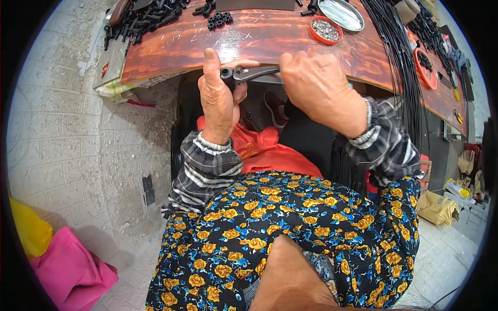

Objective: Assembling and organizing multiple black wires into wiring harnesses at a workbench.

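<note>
My left hand [218, 93] is closed around a small black tubular fitting [226, 73], its thumb pointing up and a finger stretched along the far side. In my right hand [319, 88] is a dark metal pair of pliers [254, 73], its handles mostly hidden by my fingers. The head of the pliers meets the fitting's side; exactly how the jaws sit on it cannot be made out. Both hands are over the near edge of the reddish wooden table [192, 49].
Black fittings [155, 20] pile up at the far left, with a cluster of small black tubes [220, 20] nearby. A red dish [326, 30] holds small metal pieces beside a round tray [341, 14]. Long black cables [397, 52] hang over the table's right side.
</note>
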A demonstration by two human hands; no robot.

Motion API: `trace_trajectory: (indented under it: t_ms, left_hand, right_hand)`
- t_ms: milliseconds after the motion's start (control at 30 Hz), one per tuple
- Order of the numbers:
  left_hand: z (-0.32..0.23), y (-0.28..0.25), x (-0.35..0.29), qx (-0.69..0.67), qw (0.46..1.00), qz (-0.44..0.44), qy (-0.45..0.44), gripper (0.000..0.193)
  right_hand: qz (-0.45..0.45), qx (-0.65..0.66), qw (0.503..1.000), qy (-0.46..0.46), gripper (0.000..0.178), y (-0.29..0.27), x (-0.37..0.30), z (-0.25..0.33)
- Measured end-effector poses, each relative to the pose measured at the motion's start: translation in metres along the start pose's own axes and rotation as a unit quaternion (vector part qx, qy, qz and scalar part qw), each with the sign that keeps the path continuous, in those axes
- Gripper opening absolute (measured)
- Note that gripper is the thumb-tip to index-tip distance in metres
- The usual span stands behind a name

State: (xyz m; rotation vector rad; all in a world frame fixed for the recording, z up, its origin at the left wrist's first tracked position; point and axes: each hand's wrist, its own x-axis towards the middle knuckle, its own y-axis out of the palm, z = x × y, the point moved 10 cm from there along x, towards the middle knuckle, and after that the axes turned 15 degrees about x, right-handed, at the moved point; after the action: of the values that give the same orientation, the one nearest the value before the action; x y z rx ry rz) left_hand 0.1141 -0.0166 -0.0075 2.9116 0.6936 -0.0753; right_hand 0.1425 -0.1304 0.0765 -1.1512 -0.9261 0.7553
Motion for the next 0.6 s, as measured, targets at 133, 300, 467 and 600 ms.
trace_trajectory:
  t_ms: [133,300,467,600]
  left_hand:
    - [0.009,-0.007,0.013,-0.004,0.999,-0.033,-0.014,0.082]
    - [0.002,-0.016,0.026,-0.036,0.999,-0.014,0.018,0.081]
    - [-0.019,-0.005,0.032,-0.083,0.99,0.064,0.09,0.074]
    - [-0.053,-0.008,0.021,-0.116,0.967,0.131,0.185,0.061]
  right_hand:
    - [-0.044,-0.001,0.999,0.017,0.012,0.016,0.007,-0.002]
    - [-0.056,0.112,0.988,0.093,0.018,0.033,0.02,-0.028]
    - [-0.146,0.135,0.968,0.155,0.028,0.02,0.008,-0.108]
    - [-0.199,0.124,0.951,0.202,0.023,0.041,0.009,-0.143]
